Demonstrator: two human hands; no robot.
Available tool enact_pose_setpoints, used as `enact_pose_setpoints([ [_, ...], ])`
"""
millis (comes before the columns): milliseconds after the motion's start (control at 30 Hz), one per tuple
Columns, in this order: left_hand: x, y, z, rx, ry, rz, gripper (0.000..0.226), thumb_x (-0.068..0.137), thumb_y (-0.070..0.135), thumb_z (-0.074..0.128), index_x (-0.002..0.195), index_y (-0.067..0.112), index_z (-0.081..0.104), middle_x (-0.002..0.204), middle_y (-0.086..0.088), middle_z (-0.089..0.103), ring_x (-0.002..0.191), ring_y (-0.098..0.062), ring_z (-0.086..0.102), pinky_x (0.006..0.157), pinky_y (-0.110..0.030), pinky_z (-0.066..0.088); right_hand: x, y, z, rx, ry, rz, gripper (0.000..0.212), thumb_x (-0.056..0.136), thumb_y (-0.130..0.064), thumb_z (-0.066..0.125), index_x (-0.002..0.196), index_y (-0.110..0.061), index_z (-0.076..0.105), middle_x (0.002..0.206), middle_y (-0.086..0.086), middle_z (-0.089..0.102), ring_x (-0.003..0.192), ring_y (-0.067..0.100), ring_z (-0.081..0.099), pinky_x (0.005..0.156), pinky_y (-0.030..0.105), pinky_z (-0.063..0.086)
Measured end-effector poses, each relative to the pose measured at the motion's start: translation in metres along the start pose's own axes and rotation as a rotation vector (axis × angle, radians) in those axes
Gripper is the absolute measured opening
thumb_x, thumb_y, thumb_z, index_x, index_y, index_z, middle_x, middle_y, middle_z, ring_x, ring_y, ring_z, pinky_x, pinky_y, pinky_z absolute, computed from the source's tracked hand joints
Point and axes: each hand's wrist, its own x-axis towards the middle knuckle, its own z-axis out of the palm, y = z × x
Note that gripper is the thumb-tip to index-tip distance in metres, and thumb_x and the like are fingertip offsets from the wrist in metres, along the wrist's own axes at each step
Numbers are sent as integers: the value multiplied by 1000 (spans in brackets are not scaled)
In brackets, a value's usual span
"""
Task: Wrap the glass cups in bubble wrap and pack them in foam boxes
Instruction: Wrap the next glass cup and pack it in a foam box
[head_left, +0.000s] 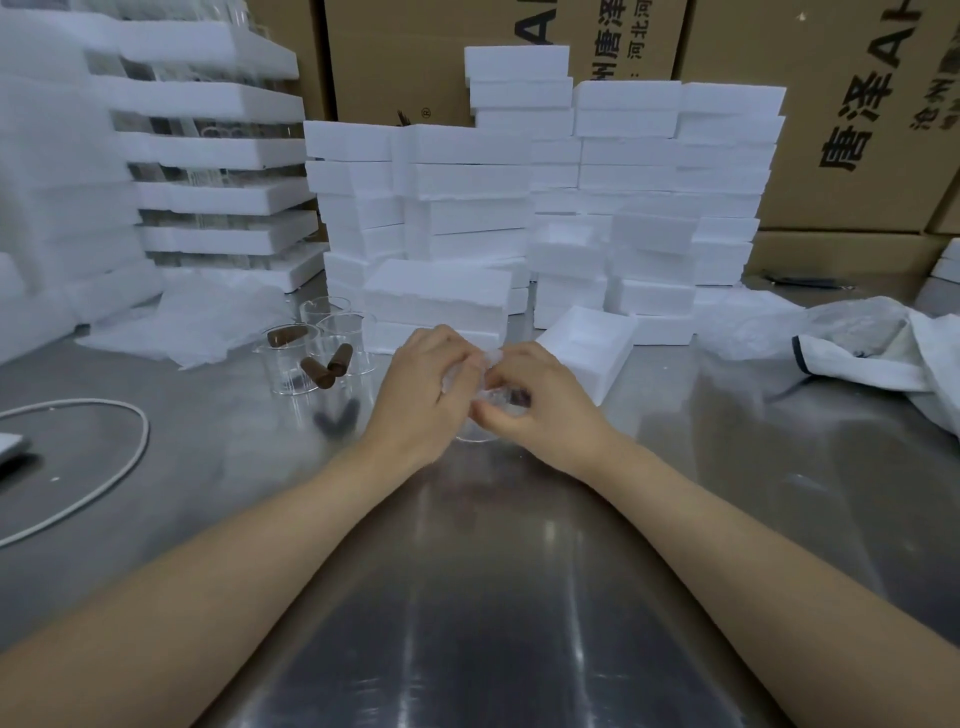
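Clear glass cup (475, 434), partly covered in translucent bubble wrap (493, 361), is held between both hands low at the shiny steel table (467, 597); can't tell if it's resting on it. Risk: the glass is slick and the wrap loose, so if either pinch slackens the cup may slip out and knock the metal, or the wrap may spring open. Left hand (423, 376) curls round the cup's left side, fingers pinching wrap on top. Right hand (537, 402) grips the right side, thumb and fingers closed on wrap. Open white foam box (587, 345) sits just beyond the right hand. Bare glass cups (291, 364) holding brown cylinders (317, 371) stand left of the hands. White foam box stacks (649, 182) behind.
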Motion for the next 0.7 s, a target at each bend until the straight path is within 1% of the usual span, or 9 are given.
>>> enact_pose_setpoints([
  [67,3,-3,-5,144,-81,76,51,89,39,29,77,5,66,77,-1,61,83,-20,54,85,-31,37,-1,2,-1,119,119,23,42,69,-49,70,93,-18,55,91,-8,56,89,6,53,77,20,45],
  [133,5,-5,-8,270,-156,128,60,90,40,26,75,4,71,76,-8,67,89,-24,60,96,-33,34,0,6,-3,116,137,-15,46,71,-37,79,105,-19,53,101,-9,53,96,5,53,82,18,45],
  [267,8,-1,-7,398,-231,225,61,90,44,22,79,11,73,75,0,70,102,-16,60,112,-28,18,1,7,-2,-112,19,-58,31,79,-40,69,101,-18,63,96,-13,60,91,5,49,81,22,38],
  [333,6,0,-4,244,-192,117,50,89,47,26,86,17,65,80,3,68,90,-12,60,100,-26,34,3,5,-2,-164,7,-31,41,78,-47,65,109,-20,60,95,-13,59,91,6,46,83,23,35],
  [400,2,4,-2,-176,-69,-190,26,91,42,34,87,24,51,77,3,69,81,-10,61,78,-24,42,6,3,-1,-224,-25,-4,53,78,-56,64,120,-25,55,99,-9,61,95,9,45,86,24,34],
  [467,1,2,2,-470,151,-398,12,97,21,38,91,23,48,77,-2,71,89,-16,65,86,-26,43,7,2,-1,-272,-45,20,56,79,-61,60,122,-26,55,103,-6,62,101,12,47,86,23,31],
  [533,3,-2,1,-456,228,-430,18,95,5,42,94,20,51,81,0,66,90,-17,63,88,-26,42,8,1,-2,-303,-51,9,47,82,-59,60,111,-22,61,98,-3,62,98,13,49,82,21,28],
  [633,4,-6,-2,-226,77,-335,29,93,4,45,76,19,63,82,4,57,82,-8,55,77,-18,38,8,0,-4,-345,-85,-47,37,86,-54,59,94,-19,68,85,0,63,88,16,50,76,21,26],
  [700,3,-7,-1,-48,-14,-270,33,94,12,45,68,21,63,83,4,55,80,-11,55,74,-24,41,8,0,-3,-371,-83,-78,34,88,-50,57,76,-20,66,73,0,58,81,17,47,74,22,24],
])
